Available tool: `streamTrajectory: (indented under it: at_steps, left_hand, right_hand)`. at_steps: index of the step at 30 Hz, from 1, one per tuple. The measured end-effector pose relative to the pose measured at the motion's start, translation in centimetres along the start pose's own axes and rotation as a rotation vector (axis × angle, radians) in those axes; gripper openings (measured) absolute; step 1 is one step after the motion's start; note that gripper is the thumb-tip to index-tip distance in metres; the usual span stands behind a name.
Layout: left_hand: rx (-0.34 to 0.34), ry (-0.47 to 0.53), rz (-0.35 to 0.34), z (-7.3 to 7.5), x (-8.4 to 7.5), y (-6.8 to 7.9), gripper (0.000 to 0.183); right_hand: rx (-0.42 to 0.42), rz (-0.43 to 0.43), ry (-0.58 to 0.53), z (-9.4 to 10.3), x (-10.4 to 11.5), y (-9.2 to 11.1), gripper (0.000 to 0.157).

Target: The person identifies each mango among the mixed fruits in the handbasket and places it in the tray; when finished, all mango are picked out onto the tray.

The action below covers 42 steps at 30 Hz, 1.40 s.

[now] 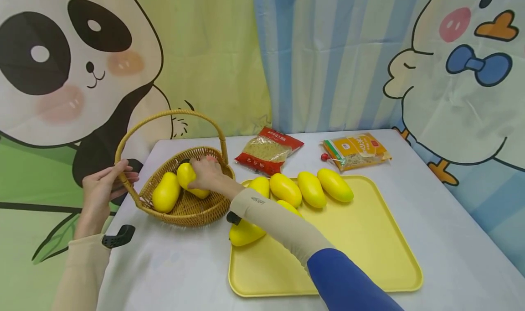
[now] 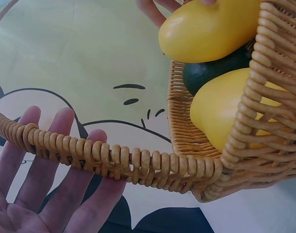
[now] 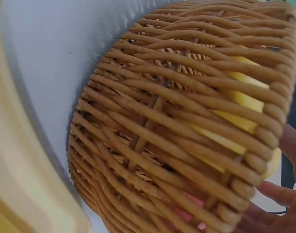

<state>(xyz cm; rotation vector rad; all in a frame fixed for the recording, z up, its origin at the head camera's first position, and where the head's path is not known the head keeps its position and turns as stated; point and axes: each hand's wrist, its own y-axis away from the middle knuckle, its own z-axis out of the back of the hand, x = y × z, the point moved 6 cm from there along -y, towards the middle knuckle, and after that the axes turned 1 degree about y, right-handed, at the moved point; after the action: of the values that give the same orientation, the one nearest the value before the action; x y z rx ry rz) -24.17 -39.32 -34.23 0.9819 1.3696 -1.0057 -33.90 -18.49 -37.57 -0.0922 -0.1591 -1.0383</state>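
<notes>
A wicker basket [image 1: 193,217] with a tall arched handle stands at the table's left. My left hand [image 1: 100,183] holds the handle's left side, thumb in front and fingers [image 2: 56,131] behind it. Inside the basket, my right hand [image 1: 209,174] grips a yellow mango [image 1: 186,175], its palm side hidden from the head view. Another mango [image 1: 166,192] lies at the basket's left, lower in the left wrist view. Between the two mangoes there, a dark green rounded thing [image 2: 199,75] shows. Something pinkish-red [image 3: 191,206] shows through the weave in the right wrist view.
A yellow tray [image 1: 361,247] right of the basket carries several mangoes [image 1: 311,190], some partly behind my right forearm. Behind the tray lie a red-ended clear packet [image 1: 268,149] and an orange packet [image 1: 357,151]. Cartoon-printed curtains [image 1: 320,55] stand behind the white table.
</notes>
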Motion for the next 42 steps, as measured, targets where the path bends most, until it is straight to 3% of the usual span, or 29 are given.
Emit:
streamTrajectory:
  at_steps: [9, 14, 30, 42]
  left_hand:
    - [-0.041, -0.004, -0.013, 0.8, -0.1, 0.3, 0.025]
    - [-0.029, 0.006, -0.007, 0.8, -0.2, 0.5, 0.025]
    - [-0.017, -0.014, 0.016, 0.4, 0.0, 0.3, 0.025]
    - [-0.018, -0.024, -0.007, -0.1, 0.0, -0.1, 0.026]
  right_hand:
    - [0.024, 0.009, 0.008, -0.7, 1.5, -0.5, 0.075]
    - [0.056, 0.011, -0.008, -1.6, 2.1, -0.5, 0.078]
    - [0.149, 0.058, 0.029, -3.2, 1.9, 0.3, 0.067]
    - [0.133, 0.054, -0.014, -1.7, 0.6, 0.8, 0.066]
